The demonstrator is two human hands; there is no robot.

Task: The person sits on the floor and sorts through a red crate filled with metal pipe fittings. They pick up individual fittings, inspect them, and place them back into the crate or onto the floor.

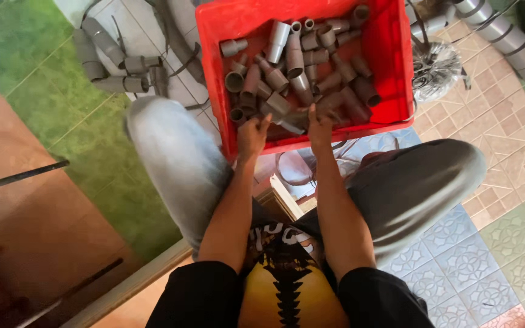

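Observation:
A red plastic crate [390,42] sits on the floor between my knees, filled with several short grey pipe fittings [293,58]. My left hand [251,135] rests at the crate's near edge, fingers curled over fittings at the lower left of the pile. My right hand [319,126] reaches in beside it, its fingers closed around a grey fitting [291,121] near the front rim. Whether the left hand grips one fitting is unclear.
More grey pipe pieces [113,64] lie loose on the tiled floor at the upper left, and longer grey pipes [518,36] lie at the upper right. A metallic fan-like object [435,70] sits right of the crate. My knees [171,152] flank the crate.

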